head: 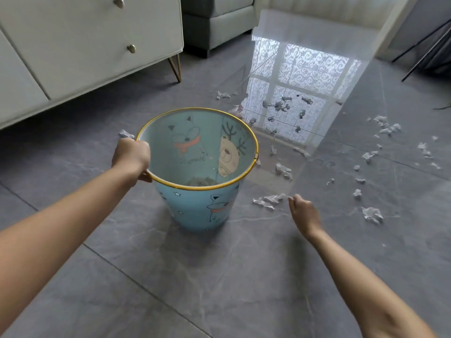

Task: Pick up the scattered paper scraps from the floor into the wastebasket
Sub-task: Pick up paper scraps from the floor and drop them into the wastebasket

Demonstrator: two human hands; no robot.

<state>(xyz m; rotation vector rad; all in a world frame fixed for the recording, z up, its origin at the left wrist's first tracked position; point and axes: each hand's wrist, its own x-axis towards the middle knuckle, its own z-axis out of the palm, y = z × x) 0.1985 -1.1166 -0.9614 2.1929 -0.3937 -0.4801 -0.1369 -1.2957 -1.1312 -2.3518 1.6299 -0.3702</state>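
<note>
- Reaching my right hand (303, 214) low over the grey marble-look floor tiles (195, 276), fingertips just touching the crumpled white paper scrap (269, 200) lying beside the wastebasket; the fingers are loosely spread and nothing is pinched in them yet.
- Clamped in my left hand (131, 156) is the yellow rim of the light-blue plastic wastebasket with cartoon animals (202, 206), fist closed around the near-left edge. It stands on the floor in front of me, with what looks like a few scraps already in the bottom.
- Risk one: this scrap looks like a loose cluster of bits, so a hurried pinch could lift one bit and leave the rest behind.
- Risk two: the tiles look glossy, so I expect my fingertips could skid the paper away instead of trapping it.
- Risk three: I'm leaning right while gripping the rim on one side only; pull too hard and the basket could tip and spill what's inside.
- Plenty left: small white paper scraps (385, 125) are scattered toward the right edge of the floor, more sit in the bright window reflection (292, 108) beyond the basket, and one lone scrap (125, 134) hides behind my left hand near the white drawer cabinet (85, 45), easy to overlook.
</note>
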